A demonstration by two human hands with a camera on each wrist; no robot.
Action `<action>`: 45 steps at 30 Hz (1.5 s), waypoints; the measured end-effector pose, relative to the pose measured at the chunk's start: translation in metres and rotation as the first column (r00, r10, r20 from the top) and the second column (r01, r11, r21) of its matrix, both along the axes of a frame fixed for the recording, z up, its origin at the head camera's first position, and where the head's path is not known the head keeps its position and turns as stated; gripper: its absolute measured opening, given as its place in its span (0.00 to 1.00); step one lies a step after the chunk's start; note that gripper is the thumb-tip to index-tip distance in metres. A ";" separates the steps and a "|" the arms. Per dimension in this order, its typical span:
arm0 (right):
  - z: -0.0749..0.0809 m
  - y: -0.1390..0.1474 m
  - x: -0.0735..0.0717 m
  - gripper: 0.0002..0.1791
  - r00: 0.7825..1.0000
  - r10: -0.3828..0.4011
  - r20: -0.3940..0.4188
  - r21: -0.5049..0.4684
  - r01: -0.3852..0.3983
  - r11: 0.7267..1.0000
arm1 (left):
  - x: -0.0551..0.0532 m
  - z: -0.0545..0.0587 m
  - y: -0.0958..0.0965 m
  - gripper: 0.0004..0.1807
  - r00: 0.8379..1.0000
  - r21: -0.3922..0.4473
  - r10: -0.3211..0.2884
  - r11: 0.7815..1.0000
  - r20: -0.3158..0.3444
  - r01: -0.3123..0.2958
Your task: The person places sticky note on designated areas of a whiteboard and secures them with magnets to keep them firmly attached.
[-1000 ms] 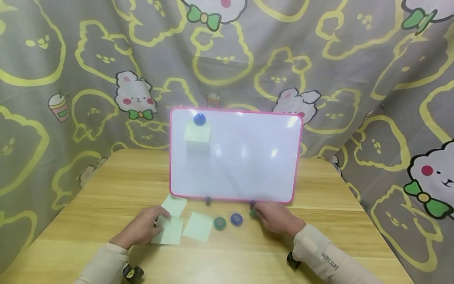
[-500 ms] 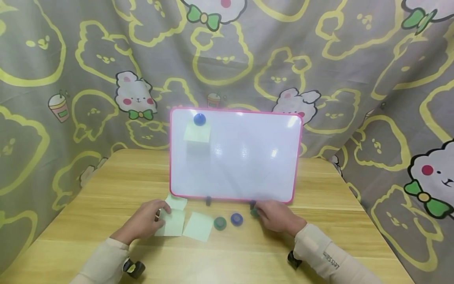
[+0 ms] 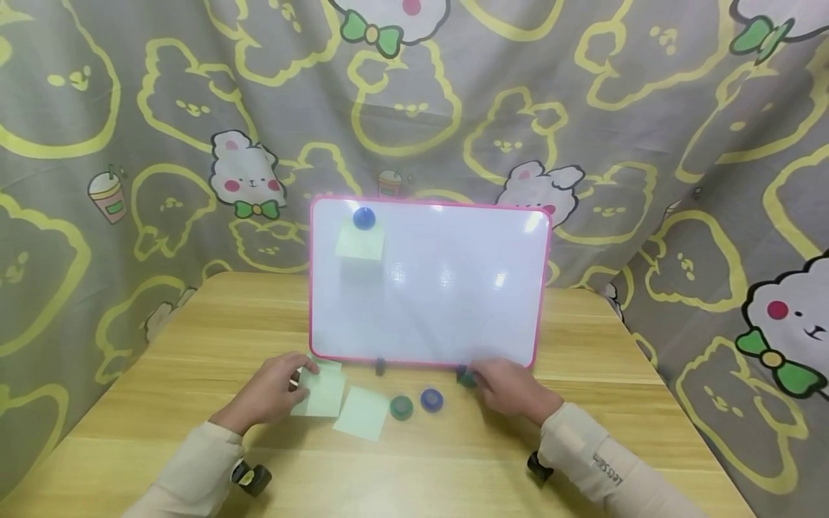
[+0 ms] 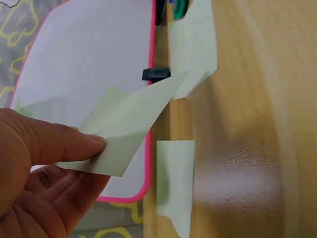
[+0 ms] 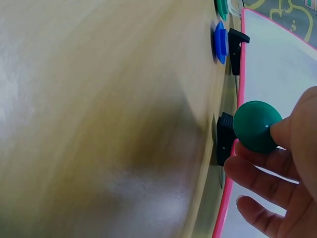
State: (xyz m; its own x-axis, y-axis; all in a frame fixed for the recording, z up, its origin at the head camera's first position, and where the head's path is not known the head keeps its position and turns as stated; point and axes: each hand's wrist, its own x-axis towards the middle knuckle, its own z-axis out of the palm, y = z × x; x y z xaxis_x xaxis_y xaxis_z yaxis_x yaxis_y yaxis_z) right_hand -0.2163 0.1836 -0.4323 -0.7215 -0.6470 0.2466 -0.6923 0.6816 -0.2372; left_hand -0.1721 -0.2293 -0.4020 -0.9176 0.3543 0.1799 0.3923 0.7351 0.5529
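Between thumb and fingers my left hand (image 3: 272,392) pinches a pale green sticky note (image 4: 131,121), lifted off the table with its far end tilted up. Below it in the left wrist view, another sticky note (image 4: 176,178) lies on the wood, and a further sticky note (image 3: 363,414) lies to the right in the head view. My right hand (image 3: 512,388) pinches a round green magnet (image 5: 256,126) by its edge, near the bottom right of the whiteboard (image 3: 440,288). A blue magnet (image 3: 365,218) holds one sticky note (image 3: 360,242) at the board's upper left.
On the table (image 3: 583,432) in front of the board lie a green magnet (image 3: 401,408) and a blue magnet (image 3: 432,400). Black clip feet (image 3: 380,367) support the pink-framed board. A patterned curtain (image 3: 414,93) hangs behind and at both sides.
My left hand has raised the sticky note and carried it forward and slightly right. My right hand has lifted the green magnet slightly toward the board.
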 end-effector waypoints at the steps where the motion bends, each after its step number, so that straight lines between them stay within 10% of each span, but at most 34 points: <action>1: 0.000 0.001 -0.001 0.06 1.000 0.001 -0.006 0.000 -0.001 1.000 | -0.001 0.000 0.000 0.15 1.000 -0.003 -0.004 1.000 -0.017 0.004; 45: 0.031 0.007 -0.025 0.03 0.998 -0.067 -0.014 -0.141 0.064 0.988 | -0.035 0.022 0.041 0.17 0.986 0.009 -0.066 0.998 -0.154 0.068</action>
State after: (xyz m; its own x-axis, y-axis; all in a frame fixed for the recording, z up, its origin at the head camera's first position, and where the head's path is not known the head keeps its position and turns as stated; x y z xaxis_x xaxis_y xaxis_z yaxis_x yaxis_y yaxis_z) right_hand -0.2409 0.1908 -0.4011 -0.7555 -0.5566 0.3456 -0.6525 0.6862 -0.3214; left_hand -0.2075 -0.1885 -0.3797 -0.8529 0.4108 0.3221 0.5216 0.6968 0.4924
